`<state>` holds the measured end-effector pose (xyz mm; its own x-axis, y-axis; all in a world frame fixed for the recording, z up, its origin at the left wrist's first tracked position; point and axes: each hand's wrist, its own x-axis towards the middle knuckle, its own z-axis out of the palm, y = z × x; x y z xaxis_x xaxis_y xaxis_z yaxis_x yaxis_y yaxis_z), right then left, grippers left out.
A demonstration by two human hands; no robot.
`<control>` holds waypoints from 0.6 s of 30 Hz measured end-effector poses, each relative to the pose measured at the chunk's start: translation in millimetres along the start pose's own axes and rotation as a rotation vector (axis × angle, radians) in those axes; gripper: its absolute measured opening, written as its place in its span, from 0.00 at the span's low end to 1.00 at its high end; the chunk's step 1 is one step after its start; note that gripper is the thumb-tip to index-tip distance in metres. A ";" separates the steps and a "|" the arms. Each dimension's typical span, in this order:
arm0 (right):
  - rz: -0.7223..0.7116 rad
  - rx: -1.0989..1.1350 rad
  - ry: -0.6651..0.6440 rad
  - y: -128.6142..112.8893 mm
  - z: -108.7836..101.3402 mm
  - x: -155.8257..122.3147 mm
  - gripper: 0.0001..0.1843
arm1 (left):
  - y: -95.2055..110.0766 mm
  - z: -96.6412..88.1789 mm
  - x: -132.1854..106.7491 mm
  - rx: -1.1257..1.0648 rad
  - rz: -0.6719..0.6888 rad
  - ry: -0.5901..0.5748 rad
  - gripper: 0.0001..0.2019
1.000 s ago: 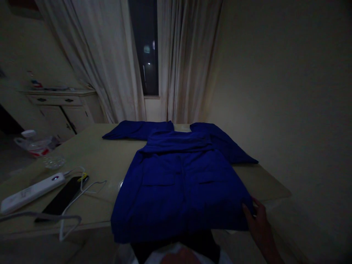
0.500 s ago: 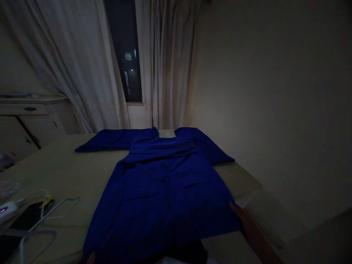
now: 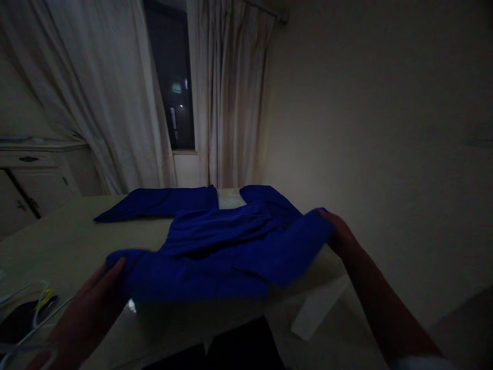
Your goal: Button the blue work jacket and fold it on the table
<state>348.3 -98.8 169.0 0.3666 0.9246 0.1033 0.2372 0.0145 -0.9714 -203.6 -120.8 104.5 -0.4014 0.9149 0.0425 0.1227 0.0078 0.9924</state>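
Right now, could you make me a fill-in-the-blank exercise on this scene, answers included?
1. The left hand and right hand both grip the ____ garment.
2. Its sleeves lie on the ____.
3. The yellow object is nearer the ____ hand.
4. The dark window shows between pale ____.

Missing words: blue; table; left; curtains.

Left hand [image 3: 92, 308] grips one near corner of a blue long-sleeved garment [image 3: 208, 277]; right hand [image 3: 341, 234], higher, grips the opposite corner. The edge between both hands hangs raised above the table [image 3: 77, 241]. Sleeves [image 3: 169, 202] lie on the tabletop beyond the hands. A white cable [image 3: 23, 340] runs beside the left hand.
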 end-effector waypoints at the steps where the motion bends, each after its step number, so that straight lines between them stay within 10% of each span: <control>1: -0.035 0.001 0.020 -13.1 21.1 23.5 0.30 | 10.5 13.4 20.9 -0.083 0.016 -0.024 0.24; 4: -0.088 -0.037 0.010 -22.6 72.4 66.2 0.29 | 15.1 40.1 74.3 -0.241 0.013 -0.097 0.20; 7: -0.299 -0.255 -0.028 13.7 96.0 63.8 0.28 | -25.2 32.2 96.8 0.116 0.023 -0.073 0.35; 12: -0.650 -0.677 -0.425 87.7 108.2 29.4 0.34 | -86.7 9.8 86.9 0.594 0.061 -0.092 0.30; 18: -0.553 -0.823 -0.351 94.1 104.5 15.9 0.12 | -80.7 22.5 69.3 0.430 -0.064 -0.346 0.27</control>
<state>282.4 -42.9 56.9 -0.2293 0.9283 0.2925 0.8784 0.3269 -0.3487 -220.9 -49.0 24.8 -0.1080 0.9857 -0.1291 0.4965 0.1660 0.8520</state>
